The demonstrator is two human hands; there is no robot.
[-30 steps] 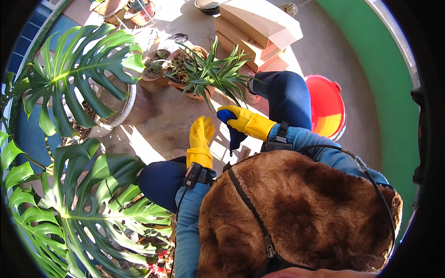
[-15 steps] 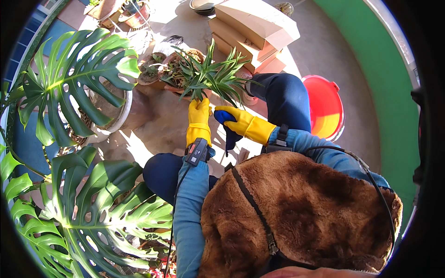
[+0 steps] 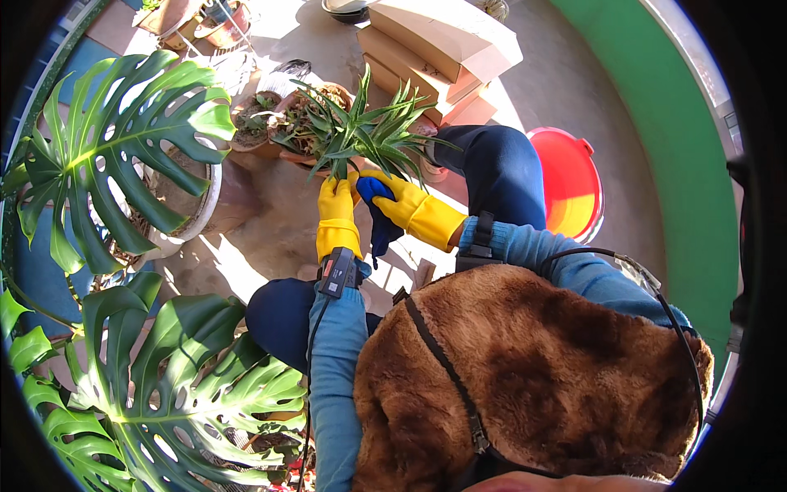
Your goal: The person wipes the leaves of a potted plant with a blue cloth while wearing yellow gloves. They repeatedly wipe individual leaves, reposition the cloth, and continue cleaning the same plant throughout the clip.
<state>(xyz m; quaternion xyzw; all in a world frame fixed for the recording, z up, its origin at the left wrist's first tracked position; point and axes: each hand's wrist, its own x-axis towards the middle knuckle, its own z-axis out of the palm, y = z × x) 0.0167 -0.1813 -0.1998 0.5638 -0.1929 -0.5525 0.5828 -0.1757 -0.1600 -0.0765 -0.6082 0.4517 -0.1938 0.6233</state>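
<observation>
Left hand [image 3: 337, 199], yellow-gloved: closed on a leaf base of the spiky potted plant [image 3: 361, 131]. Right hand [image 3: 402, 201], yellow-gloved: closed around a blue cloth [image 3: 379, 215] that hangs downward beside the plant. Stacked tan cardboard boxes [image 3: 443, 41] are seen behind, red bucket [image 3: 570, 176] at right, split-leaf plant [image 3: 115, 148] at left. Leaves are fanned up and outward.

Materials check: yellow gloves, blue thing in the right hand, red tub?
Yellow gloves: likely rubber or latex, smooth with a slight sheen, creasing at the cuffs. Blue cloth in the right hand: soft fabric, matte, hanging limp in folds. Red tub: probably moulded plastic, glossy, even colour, with a lug on the rim.
</observation>
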